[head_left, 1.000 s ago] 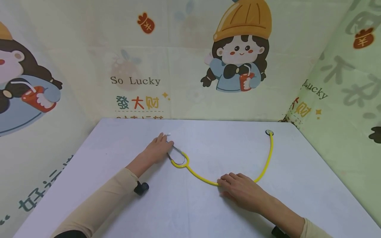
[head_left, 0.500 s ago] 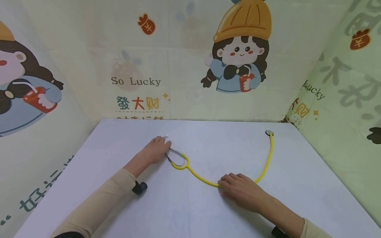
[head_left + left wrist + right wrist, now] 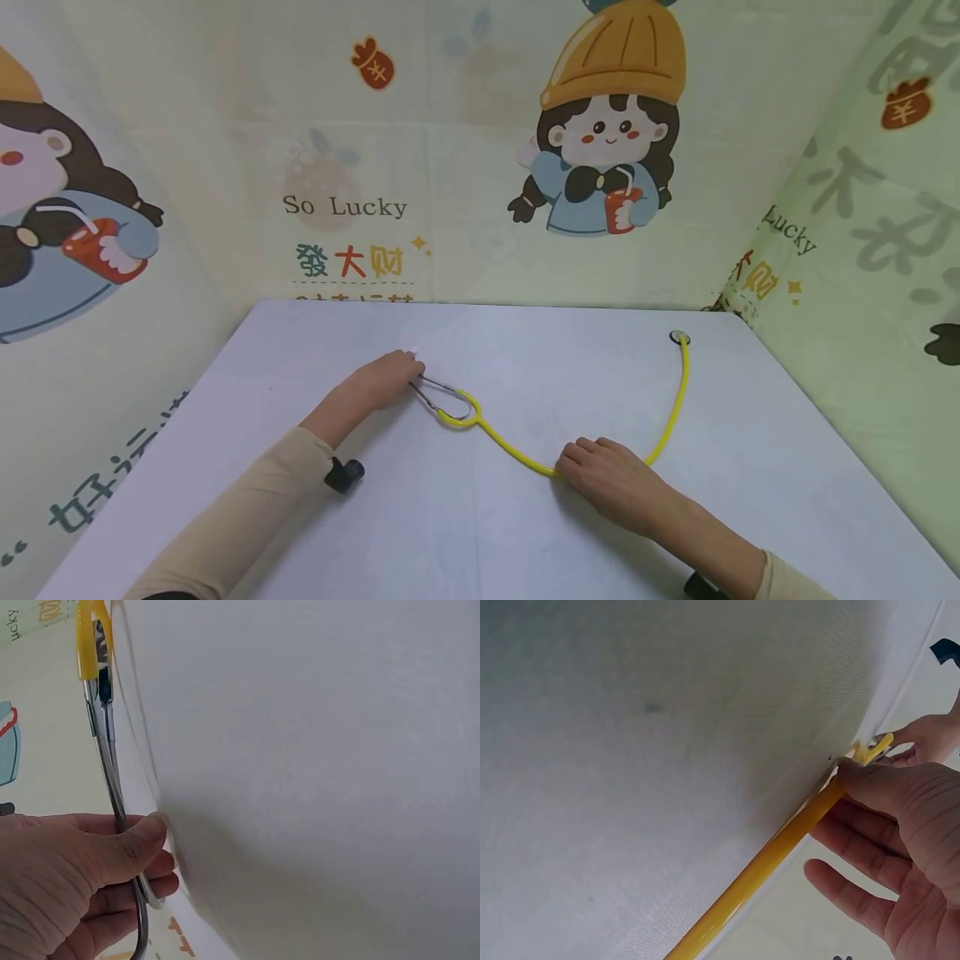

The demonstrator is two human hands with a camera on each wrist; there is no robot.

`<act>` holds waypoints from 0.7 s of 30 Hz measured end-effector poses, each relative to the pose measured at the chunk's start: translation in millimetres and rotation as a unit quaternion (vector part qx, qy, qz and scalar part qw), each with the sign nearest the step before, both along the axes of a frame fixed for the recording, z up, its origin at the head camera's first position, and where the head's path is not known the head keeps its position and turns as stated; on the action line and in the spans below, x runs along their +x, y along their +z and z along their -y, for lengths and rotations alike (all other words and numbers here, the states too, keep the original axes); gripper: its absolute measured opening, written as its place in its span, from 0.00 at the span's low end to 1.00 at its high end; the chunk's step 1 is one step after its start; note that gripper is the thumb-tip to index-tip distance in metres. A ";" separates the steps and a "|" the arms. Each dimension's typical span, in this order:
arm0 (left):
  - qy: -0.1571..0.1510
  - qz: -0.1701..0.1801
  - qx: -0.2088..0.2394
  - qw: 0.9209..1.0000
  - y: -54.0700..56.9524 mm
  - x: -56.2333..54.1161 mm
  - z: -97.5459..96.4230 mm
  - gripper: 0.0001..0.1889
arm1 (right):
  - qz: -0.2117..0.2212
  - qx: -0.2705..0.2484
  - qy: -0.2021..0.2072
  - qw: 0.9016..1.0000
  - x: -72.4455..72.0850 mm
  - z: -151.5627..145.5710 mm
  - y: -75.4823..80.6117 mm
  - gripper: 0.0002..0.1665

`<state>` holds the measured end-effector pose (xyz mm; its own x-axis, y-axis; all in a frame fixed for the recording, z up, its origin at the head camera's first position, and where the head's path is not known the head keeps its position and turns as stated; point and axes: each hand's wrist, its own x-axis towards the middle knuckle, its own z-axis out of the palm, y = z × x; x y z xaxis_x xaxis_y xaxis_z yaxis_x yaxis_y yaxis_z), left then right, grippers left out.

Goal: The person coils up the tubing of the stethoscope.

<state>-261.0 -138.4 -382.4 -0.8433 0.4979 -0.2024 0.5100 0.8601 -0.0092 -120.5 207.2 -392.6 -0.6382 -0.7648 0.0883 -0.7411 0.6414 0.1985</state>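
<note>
The stethoscope (image 3: 517,455) curves across the desk (image 3: 420,533), left hand (image 3: 384,378) pinching its eartubes (image 3: 111,780) toward ten o'clock, right hand (image 3: 613,485) pinching tubing (image 3: 760,862) toward four: likely arranging, next calling for gentle, coordinated guiding!

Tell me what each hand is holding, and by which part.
A stethoscope: the left hand grips its metal ear tubes; the right hand pinches its yellow tubing.

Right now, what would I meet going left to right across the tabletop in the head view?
Beige left sleeve, left hand's grip, stethoscope's yellow Y-junction, right hand's grip, stethoscope's chest piece, beige right sleeve.
</note>
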 end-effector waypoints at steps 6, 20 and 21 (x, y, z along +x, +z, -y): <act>0.004 0.021 0.027 0.999 7.5 0.0 3.0 0.06 | -0.003 0.007 -0.005 1.000 0.5 0.9 0.4 0.08; -0.026 0.040 0.087 0.995 7.1 3.0 14.9 0.05 | 0.003 -0.016 -0.023 1.000 4.0 0.1 2.5 0.14; -0.029 0.043 0.094 0.994 6.6 3.5 15.4 0.05 | 0.005 -0.021 -0.025 0.999 4.1 0.1 2.0 0.15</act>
